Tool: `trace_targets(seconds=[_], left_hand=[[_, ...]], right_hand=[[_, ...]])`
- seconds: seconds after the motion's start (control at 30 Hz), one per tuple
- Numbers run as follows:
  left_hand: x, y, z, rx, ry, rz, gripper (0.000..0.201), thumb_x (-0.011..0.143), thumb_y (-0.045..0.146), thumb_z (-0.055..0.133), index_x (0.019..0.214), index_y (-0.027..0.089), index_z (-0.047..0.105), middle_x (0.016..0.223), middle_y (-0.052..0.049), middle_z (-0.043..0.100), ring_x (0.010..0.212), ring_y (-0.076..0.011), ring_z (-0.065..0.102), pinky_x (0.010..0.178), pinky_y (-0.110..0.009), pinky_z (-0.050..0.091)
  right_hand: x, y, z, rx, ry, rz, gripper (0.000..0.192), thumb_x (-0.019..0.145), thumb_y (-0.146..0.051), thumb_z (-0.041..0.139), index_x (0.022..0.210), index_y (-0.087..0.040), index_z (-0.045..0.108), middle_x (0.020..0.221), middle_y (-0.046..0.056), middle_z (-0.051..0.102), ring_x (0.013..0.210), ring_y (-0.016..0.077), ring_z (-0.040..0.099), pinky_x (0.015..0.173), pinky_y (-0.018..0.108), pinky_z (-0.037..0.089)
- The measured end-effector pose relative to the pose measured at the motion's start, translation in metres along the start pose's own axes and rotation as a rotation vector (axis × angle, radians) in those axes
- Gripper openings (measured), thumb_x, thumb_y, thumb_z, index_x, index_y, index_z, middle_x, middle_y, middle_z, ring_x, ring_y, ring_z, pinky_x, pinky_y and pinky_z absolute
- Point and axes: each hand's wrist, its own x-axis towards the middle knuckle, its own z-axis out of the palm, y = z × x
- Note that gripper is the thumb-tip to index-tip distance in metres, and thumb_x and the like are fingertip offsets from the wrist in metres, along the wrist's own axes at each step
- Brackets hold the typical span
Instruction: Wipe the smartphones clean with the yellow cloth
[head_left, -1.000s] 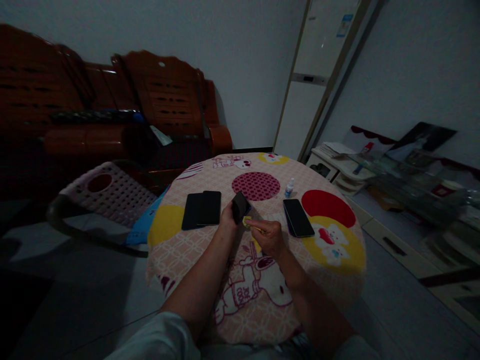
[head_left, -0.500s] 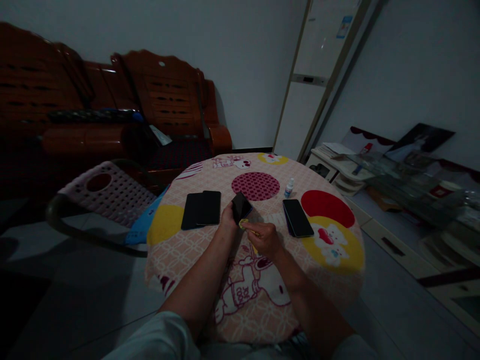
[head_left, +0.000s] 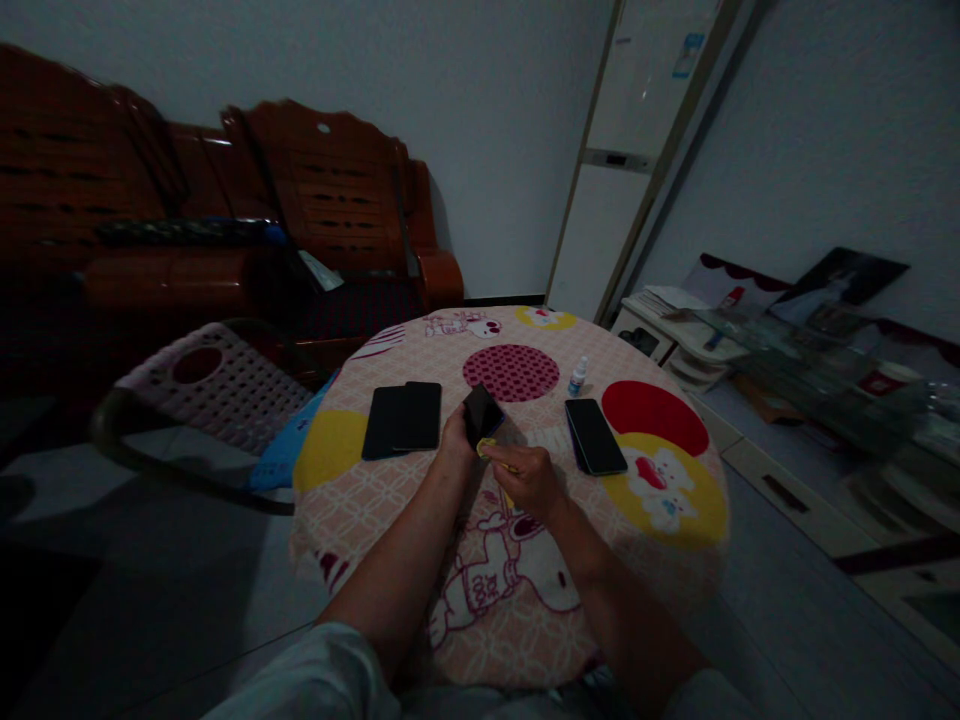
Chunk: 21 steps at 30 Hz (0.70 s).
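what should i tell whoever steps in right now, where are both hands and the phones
Left hand: holds a dark phone tilted up off the table.
Right hand: pinches a small yellow cloth against the lower edge of that phone.
On the round table: two dark phones lie overlapping to the left, one more phone lies flat to the right, and a small bottle stands behind it.
Done: one phone is picked up with the cloth on it.
Left: I cannot tell which phones have been wiped; the three lying flat are untouched at this moment.
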Motion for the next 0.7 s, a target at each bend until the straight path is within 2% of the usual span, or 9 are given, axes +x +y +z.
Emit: trace_targets(seconds=[0.2,0.37,0.53,0.7], left_hand=[[-0.0004,-0.0002,0.0003,-0.024,-0.024,-0.022,0.030,0.089,0.019,0.042,0.105,0.010,0.066,0.070,-0.006,0.068,0.061,-0.0170,0.065,0.064,-0.027,0.053],[-0.0009,-0.0010,0.0007,-0.055,-0.010,-0.006,0.030,0.090,0.019,0.042,0.102,0.009,0.067,0.068,-0.005,0.068,0.058,-0.0157,0.063,0.061,-0.025,0.052],[-0.0019,-0.0001,0.0022,-0.039,-0.005,-0.023,0.029,0.090,0.019,0.043,0.103,0.009,0.067,0.067,-0.005,0.067,0.058,-0.0156,0.063,0.061,-0.025,0.053],[-0.0016,-0.0003,0.0012,-0.048,0.008,-0.017,0.033,0.091,0.020,0.040,0.109,0.008,0.065,0.070,-0.006,0.069,0.060,-0.0167,0.064,0.066,-0.027,0.052]], right_hand=[[0.0000,-0.0001,-0.0016,-0.016,0.007,0.031,0.032,0.081,-0.010,0.051,0.106,-0.019,0.070,0.090,0.005,0.075,0.069,0.0140,0.069,0.067,0.023,0.055],[-0.0008,0.0023,0.0007,-0.013,-0.005,0.007,0.033,0.080,-0.009,0.052,0.104,-0.020,0.070,0.090,0.005,0.075,0.070,0.0137,0.069,0.067,0.022,0.055],[-0.0001,0.0018,0.0001,0.011,0.040,0.005,0.033,0.079,-0.007,0.051,0.104,-0.017,0.070,0.089,0.007,0.075,0.070,0.0141,0.070,0.066,0.022,0.055],[-0.0009,0.0006,-0.0003,0.038,-0.031,0.063,0.035,0.079,-0.008,0.053,0.106,-0.022,0.070,0.094,0.004,0.075,0.077,0.0149,0.071,0.070,0.023,0.056]])
